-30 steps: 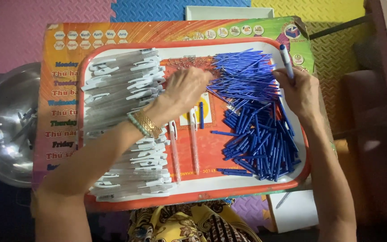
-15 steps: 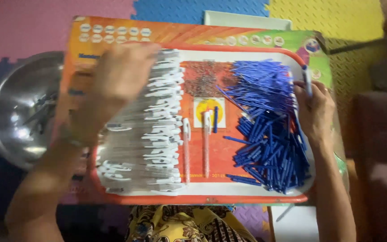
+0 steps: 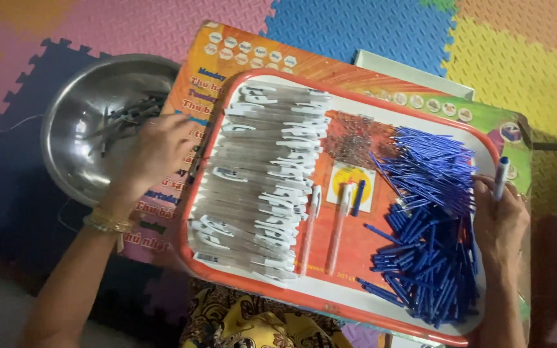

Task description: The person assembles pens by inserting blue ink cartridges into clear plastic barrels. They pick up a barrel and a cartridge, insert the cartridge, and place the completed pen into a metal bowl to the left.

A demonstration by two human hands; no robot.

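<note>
My left hand (image 3: 153, 151) reaches over the rim of the round stainless-steel bowl (image 3: 66, 145), hovering above the small heap of dark grey pen parts (image 3: 127, 113) lying in it; the fingers are curled downward, and I cannot tell whether they have closed on a piece. My right hand (image 3: 501, 219) rests at the right edge of the red-rimmed plastic tray (image 3: 356, 316), fingers clamped on a blue-and-white pen (image 3: 500, 177) that stands nearly upright.

Judging by the piles, most of the work looks left. Only two pink-barrelled pens with white caps (image 3: 323, 229) lie side by side in the tray's middle, a loose blue cap (image 3: 358, 197) just beside them. To their left sits a thick stack of clear pen barrels with white clips (image 3: 259, 180) — to their right a big heap of blue refill tubes (image 3: 430, 225), and above them a scatter of tiny metal springs (image 3: 356, 138).

The tray lies tilted on a flat orange printed board (image 3: 246, 55) with a row of small round white badges along its top edge and a column of printed lines down its left side. A little yellow-and-white square picture (image 3: 349, 183) shows on the tray floor. Underneath is a floor of interlocking foam mats (image 3: 356, 26) in pink, blue and yellow.
</note>
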